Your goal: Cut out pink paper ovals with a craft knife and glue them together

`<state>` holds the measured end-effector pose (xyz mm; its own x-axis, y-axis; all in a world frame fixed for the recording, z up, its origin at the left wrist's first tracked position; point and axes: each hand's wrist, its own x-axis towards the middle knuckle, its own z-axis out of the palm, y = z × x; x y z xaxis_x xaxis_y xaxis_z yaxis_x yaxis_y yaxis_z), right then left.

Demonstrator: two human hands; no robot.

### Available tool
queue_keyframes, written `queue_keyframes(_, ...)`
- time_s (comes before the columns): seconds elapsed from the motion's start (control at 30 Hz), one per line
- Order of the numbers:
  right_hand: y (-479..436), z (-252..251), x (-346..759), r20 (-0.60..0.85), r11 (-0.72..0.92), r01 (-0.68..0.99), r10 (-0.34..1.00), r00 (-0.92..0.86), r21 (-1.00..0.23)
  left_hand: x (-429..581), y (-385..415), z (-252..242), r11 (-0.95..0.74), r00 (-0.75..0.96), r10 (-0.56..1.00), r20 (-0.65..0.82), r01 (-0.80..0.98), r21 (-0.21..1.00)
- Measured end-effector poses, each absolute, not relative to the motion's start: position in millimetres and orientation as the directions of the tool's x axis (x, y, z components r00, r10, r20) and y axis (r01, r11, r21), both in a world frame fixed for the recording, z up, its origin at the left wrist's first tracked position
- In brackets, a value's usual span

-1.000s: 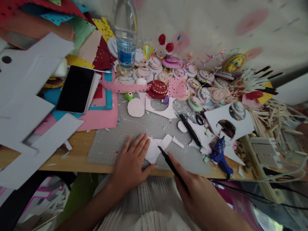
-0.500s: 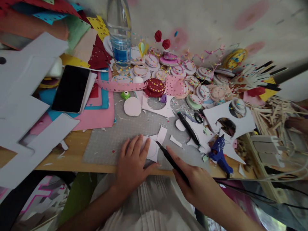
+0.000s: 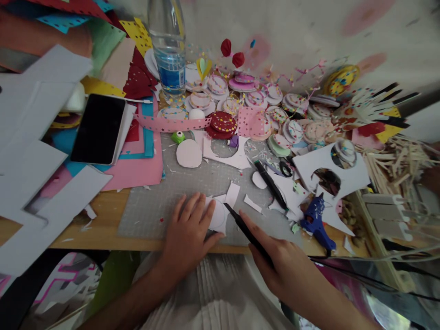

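My left hand (image 3: 187, 233) lies flat with fingers spread on a white paper piece (image 3: 219, 214) that rests on the grey cutting mat (image 3: 192, 183). My right hand (image 3: 280, 263) grips a black craft knife (image 3: 247, 233) like a pen. The knife's tip touches the right edge of the paper piece, close to my left thumb. Small white offcuts (image 3: 252, 203) are scattered on the mat just beyond the knife.
A black phone (image 3: 98, 129) lies at the left on coloured sheets. A water bottle (image 3: 167, 48) stands at the back. Several decorated paper discs (image 3: 240, 101) crowd the back. A blue glue gun (image 3: 314, 222), a black pen (image 3: 271, 183) and wooden sticks (image 3: 392, 165) lie at the right.
The view drifted slightly. My left hand shifted a little on the paper piece, and the knife tip stays at the paper's right edge.
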<state>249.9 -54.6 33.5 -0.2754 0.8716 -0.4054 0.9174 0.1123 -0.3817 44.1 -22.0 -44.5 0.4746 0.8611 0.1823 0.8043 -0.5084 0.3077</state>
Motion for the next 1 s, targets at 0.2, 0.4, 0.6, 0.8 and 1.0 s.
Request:
queue_keyframes(0.2,-53,32,250,-0.506,0.062,0.913,0.817,-0.278,-0.402,44,-19,-44,-0.519,0.469,0.854,0.225,0.800,0.301)
queue_keyframes(0.4,-57,26,247,-0.443,0.160,0.941,0.850,-0.286,-0.299,46,-17,-45,-0.515,0.454,0.856,0.248,0.795,0.322)
queue_keyframes(0.6,-63,20,241,-0.379,0.296,0.948,0.869,-0.317,-0.113,49,-19,-48,-0.480,0.398,0.874,0.279,0.797,0.366)
queue_keyframes(0.8,-64,19,243,-0.352,0.376,0.925,0.859,-0.372,-0.061,48,-22,-51,-0.430,0.341,0.897,0.281,0.817,0.384)
queue_keyframes(1.0,-66,26,243,-0.375,0.357,0.921,0.841,-0.389,-0.155,47,-22,-52,-0.431,0.334,0.896,0.292,0.814,0.391)
